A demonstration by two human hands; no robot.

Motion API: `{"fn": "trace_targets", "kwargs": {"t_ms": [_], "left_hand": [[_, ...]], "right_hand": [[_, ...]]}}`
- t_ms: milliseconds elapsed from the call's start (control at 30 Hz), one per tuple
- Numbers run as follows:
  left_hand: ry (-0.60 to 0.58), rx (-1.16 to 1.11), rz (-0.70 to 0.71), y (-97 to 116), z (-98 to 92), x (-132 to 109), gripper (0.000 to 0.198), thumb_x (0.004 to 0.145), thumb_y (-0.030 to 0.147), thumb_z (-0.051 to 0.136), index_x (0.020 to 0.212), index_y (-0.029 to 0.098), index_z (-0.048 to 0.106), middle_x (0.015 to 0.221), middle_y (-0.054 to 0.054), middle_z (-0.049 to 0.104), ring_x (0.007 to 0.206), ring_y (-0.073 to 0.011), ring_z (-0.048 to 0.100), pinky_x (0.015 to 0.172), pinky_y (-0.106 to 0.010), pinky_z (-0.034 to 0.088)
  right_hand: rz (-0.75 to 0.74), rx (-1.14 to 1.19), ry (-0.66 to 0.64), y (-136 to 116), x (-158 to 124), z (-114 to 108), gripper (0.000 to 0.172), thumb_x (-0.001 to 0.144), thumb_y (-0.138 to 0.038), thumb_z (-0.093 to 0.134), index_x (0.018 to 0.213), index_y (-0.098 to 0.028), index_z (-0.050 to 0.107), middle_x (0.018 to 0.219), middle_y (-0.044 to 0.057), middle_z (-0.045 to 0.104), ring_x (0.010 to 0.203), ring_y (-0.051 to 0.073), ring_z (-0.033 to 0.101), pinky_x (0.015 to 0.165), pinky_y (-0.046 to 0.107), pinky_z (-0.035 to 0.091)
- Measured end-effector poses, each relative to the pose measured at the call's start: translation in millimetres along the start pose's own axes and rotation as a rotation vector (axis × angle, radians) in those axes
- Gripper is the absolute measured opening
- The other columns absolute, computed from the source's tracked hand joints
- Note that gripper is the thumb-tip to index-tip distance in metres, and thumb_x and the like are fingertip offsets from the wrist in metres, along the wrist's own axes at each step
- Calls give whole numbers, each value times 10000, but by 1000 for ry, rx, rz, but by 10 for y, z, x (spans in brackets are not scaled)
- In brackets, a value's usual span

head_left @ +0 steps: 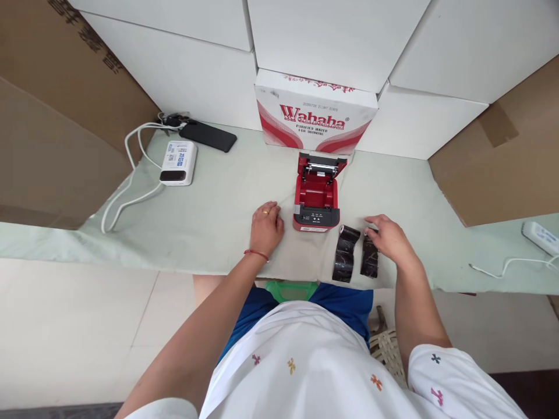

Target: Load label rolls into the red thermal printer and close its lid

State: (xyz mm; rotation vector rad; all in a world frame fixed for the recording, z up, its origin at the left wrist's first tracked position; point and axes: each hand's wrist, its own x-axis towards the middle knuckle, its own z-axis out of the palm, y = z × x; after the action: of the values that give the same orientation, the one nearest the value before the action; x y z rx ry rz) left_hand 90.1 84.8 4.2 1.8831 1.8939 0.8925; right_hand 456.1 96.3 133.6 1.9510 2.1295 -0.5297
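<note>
Right hand point(388, 237) of mine touches the nearer black roll point(370, 259), grip unclear; just beside my loosely open left hand point(266, 228) stands a red printer point(317, 214).

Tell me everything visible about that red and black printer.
The red and black printer is boxy and plastic-looking, sitting upright on the pale green cloth. Its lid stands open, revealing a silvery strip inside it and the red compartment below. The dark front panel carries small light markings, with a pale label below. It stands in front of the Wahaha carton; whether they touch is unclear. Neither the left hand nor the right hand touches it.
</note>
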Motion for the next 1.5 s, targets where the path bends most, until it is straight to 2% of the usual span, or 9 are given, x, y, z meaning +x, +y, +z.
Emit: {"fn": "trace_targets", "kwargs": {"t_ms": [200, 367, 467, 600, 800, 1133, 1233, 1333, 1500], "left_hand": [[0, -7, -11, -9, -4, -9, 381, 985, 209, 556, 1292, 186, 781, 1548, -205, 760, 1528, -409, 657, 1347, -678, 457], [-10, -22, -17, -4, 1, -7, 382, 989, 195, 555, 1296, 165, 781, 1560, -217, 748, 1548, -402, 644, 1357, -650, 454], [-10, -28, -23, 5, 1, -3, 380, 990, 188, 554, 1294, 163, 780, 1554, -217, 752, 1546, -405, 646, 1354, -655, 453], [-10, -35, -23, 20, -4, -1, 381, 975, 173, 565, 1287, 179, 783, 1549, -210, 756, 1543, -402, 650, 1357, -658, 451], [-4, -36, -19, 27, -6, -4, 385, 962, 157, 556, 1264, 172, 792, 1526, -208, 772, 1522, -398, 669, 1340, -646, 479], [16, -87, -30, 21, 8, -16, 378, 942, 161, 567, 1245, 190, 792, 1526, -191, 774, 1528, -391, 664, 1353, -651, 469], [42, -115, -46, -4, -11, -32, 368, 948, 170, 557, 1235, 192, 785, 1487, -185, 791, 1477, -384, 694, 1325, -639, 508], [83, -155, -77, -38, -70, 6, 367, 982, 199, 533, 1269, 210, 762, 1405, -164, 810, 1381, -353, 735, 1267, -607, 571], [136, -225, -48, 76, -286, 389, 390, 1130, 386, 492, 1400, 185, 688, 1440, -186, 755, 1412, -328, 710, 1239, -536, 593]], "right_hand": [[-129, 61, -87, -384, 22, 102, 357, 1035, -187, 662, 1342, -211, 844, 1344, 156, 841, 1166, 324, 817, 943, 390, 616], [-359, 173, -176, -403, -81, -409, 332, 1036, -242, 703, 1335, -269, 845, 1260, 57, 871, 1031, 237, 803, 931, 330, 612], [-425, 193, -101, -545, -80, -784, 360, 1066, -270, 657, 1385, -231, 820, 1262, 84, 848, 953, 236, 780, 895, 347, 601], [-323, -58, 5, -1070, 119, -971, 380, 1109, -250, 616, 1458, -223, 765, 1451, 121, 789, 1212, 293, 773, 1014, 373, 575], [-218, -201, 7, -1702, 529, -766, 356, 1058, -119, 583, 1347, -124, 790, 1397, 250, 781, 1213, 408, 785, 923, 440, 597], [-260, -155, -60, -1620, 801, -573, 374, 992, -66, 652, 1305, -157, 837, 1365, 208, 827, 1234, 391, 783, 959, 423, 607], [-370, -53, -2, -1516, 667, -552, 439, 1061, -115, 608, 1449, -198, 795, 1549, 160, 755, 1323, 339, 750, 1066, 421, 600], [-479, 46, 68, -1389, 341, -446, 435, 1129, -166, 544, 1498, -202, 773, 1572, 128, 744, 1381, 284, 706, 1193, 420, 565], [-675, 205, 190, -1151, -249, 10, 418, 1102, -125, 564, 1427, -198, 817, 1658, 160, 703, 1517, 341, 629, 1284, 603, 544]]}}
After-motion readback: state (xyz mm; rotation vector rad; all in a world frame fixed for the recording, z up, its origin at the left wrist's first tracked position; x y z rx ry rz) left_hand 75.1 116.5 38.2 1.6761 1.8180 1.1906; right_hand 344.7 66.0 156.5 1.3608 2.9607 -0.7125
